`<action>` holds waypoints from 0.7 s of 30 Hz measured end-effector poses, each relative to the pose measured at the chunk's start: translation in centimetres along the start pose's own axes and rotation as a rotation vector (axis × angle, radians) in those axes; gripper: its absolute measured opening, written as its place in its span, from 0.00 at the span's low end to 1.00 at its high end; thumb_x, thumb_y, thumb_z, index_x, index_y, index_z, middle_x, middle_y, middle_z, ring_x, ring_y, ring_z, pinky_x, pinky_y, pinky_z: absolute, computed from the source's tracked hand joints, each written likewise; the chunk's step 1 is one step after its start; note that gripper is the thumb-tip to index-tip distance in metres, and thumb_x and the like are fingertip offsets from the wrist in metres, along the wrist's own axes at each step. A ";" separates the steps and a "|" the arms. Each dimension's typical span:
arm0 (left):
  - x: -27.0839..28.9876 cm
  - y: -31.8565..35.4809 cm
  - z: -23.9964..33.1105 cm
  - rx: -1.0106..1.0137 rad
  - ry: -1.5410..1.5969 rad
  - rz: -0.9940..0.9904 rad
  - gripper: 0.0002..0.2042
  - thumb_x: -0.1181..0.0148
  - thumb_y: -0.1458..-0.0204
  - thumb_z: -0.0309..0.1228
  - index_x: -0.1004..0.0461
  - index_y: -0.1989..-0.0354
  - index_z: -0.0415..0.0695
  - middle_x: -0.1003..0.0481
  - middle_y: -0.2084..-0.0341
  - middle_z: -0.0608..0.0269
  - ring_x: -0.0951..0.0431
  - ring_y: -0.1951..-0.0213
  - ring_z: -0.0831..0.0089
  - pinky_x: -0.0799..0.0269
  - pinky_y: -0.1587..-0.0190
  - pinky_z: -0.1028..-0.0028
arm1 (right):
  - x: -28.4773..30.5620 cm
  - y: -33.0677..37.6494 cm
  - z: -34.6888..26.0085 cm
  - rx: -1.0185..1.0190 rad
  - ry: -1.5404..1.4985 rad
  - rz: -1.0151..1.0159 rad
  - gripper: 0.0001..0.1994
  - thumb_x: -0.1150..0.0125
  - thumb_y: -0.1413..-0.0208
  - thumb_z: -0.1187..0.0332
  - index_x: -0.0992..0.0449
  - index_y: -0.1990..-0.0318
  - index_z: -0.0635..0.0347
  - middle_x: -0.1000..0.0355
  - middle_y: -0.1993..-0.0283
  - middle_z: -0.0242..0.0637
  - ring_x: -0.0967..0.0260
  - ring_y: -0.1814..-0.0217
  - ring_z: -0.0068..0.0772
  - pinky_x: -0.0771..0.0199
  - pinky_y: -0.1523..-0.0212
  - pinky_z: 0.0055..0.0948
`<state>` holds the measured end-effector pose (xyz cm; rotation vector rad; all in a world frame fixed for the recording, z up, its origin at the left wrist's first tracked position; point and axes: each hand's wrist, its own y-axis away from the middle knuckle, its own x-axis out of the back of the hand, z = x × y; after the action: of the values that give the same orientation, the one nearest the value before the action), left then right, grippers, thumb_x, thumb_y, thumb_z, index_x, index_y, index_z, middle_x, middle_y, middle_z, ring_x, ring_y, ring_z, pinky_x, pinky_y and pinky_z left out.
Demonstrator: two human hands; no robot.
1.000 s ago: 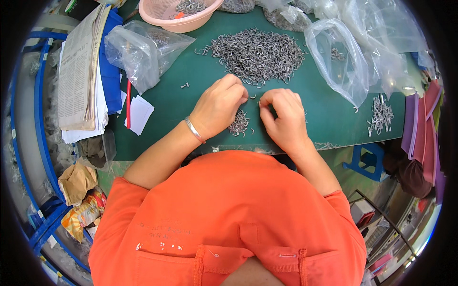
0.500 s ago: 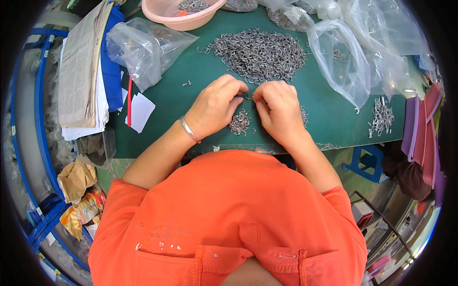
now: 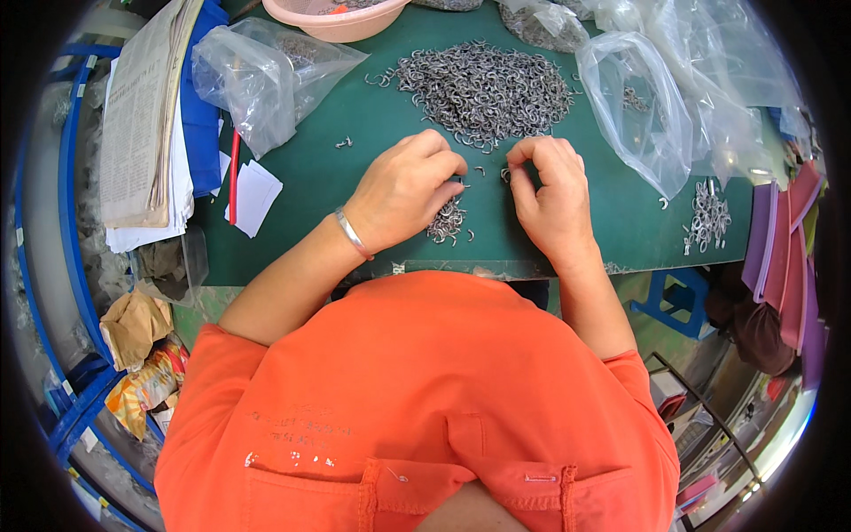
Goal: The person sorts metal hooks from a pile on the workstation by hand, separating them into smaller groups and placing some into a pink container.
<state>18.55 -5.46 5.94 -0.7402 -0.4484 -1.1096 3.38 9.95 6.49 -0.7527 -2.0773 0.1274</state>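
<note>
A big heap of small grey curved metal pieces [image 3: 483, 93] lies on the green tabletop beyond my hands. My left hand [image 3: 399, 188], a silver bangle on its wrist, is closed in a pinch, with a tiny curved piece at its fingertips. Just under those fingers sits a smaller pile of the same pieces [image 3: 446, 222]. To the right, my right hand [image 3: 557, 197] is pinched too, with grey curved metal at the tips of thumb and forefinger. One loose piece [image 3: 480, 170] lies between the hands. What is under my right palm is hidden.
At the far left of the table are stacked newspapers [image 3: 146, 124], a clear bag [image 3: 257, 84], a red pen [image 3: 234, 177] and white cards [image 3: 255, 199]. A pink basket [image 3: 350, 25] stands at the back. Plastic bags [image 3: 634, 115] and a light metal pile [image 3: 706, 217] are on the right.
My right hand has moved right, away from my left, and its fingers have turned. My left hand has shifted only slightly. The view has tipped a little.
</note>
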 end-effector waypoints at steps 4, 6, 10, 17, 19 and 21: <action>-0.4 -0.3 -0.2 -0.041 -0.047 -0.042 0.08 0.32 0.55 0.19 0.25 0.67 0.41 0.28 0.68 0.60 0.25 0.64 0.58 0.28 0.61 0.64 | -0.5 0.0 -0.5 0.025 -0.048 -0.025 0.08 0.36 0.53 0.78 0.26 0.67 0.54 0.27 0.68 0.31 0.29 0.61 0.41 0.34 0.58 0.40; -0.5 -0.3 -0.4 -0.051 -0.035 -0.025 0.08 0.32 0.55 0.19 0.25 0.67 0.41 0.27 0.68 0.60 0.25 0.65 0.58 0.28 0.62 0.65 | -1.1 -0.1 -1.0 0.052 -0.049 -0.027 0.08 0.36 0.53 0.78 0.26 0.68 0.54 0.27 0.69 0.31 0.29 0.62 0.41 0.34 0.58 0.40; 0.3 0.0 -0.1 -0.003 0.074 -0.009 0.08 0.34 0.55 0.17 0.26 0.68 0.40 0.27 0.70 0.60 0.24 0.68 0.62 0.27 0.65 0.68 | -1.6 0.1 -0.7 0.131 0.004 -0.026 0.08 0.36 0.53 0.78 0.27 0.68 0.54 0.28 0.69 0.32 0.29 0.62 0.41 0.35 0.59 0.39; 2.0 1.6 0.4 0.039 0.140 -0.074 0.07 0.37 0.53 0.15 0.26 0.67 0.40 0.25 0.69 0.58 0.24 0.69 0.64 0.27 0.67 0.70 | -1.4 1.8 -1.7 0.107 -0.124 -0.048 0.09 0.36 0.54 0.79 0.27 0.68 0.55 0.29 0.70 0.32 0.30 0.64 0.39 0.35 0.61 0.37; 1.8 1.5 0.6 0.020 0.140 -0.082 0.07 0.37 0.53 0.16 0.25 0.67 0.40 0.25 0.68 0.58 0.23 0.68 0.64 0.27 0.66 0.70 | -1.4 1.7 -1.6 0.138 -0.072 -0.038 0.09 0.36 0.54 0.80 0.27 0.68 0.55 0.29 0.69 0.32 0.30 0.64 0.39 0.35 0.61 0.37; 1.6 1.4 0.7 0.014 0.126 -0.075 0.07 0.37 0.53 0.16 0.24 0.66 0.40 0.25 0.69 0.58 0.23 0.68 0.63 0.27 0.65 0.69 | -1.4 1.8 -1.6 0.143 -0.089 -0.064 0.09 0.36 0.55 0.80 0.27 0.68 0.55 0.28 0.69 0.32 0.29 0.63 0.39 0.35 0.61 0.37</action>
<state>20.50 -5.66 7.05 -0.6411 -0.3797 -1.2150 6.02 10.35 5.77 -0.6035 -2.1479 0.2748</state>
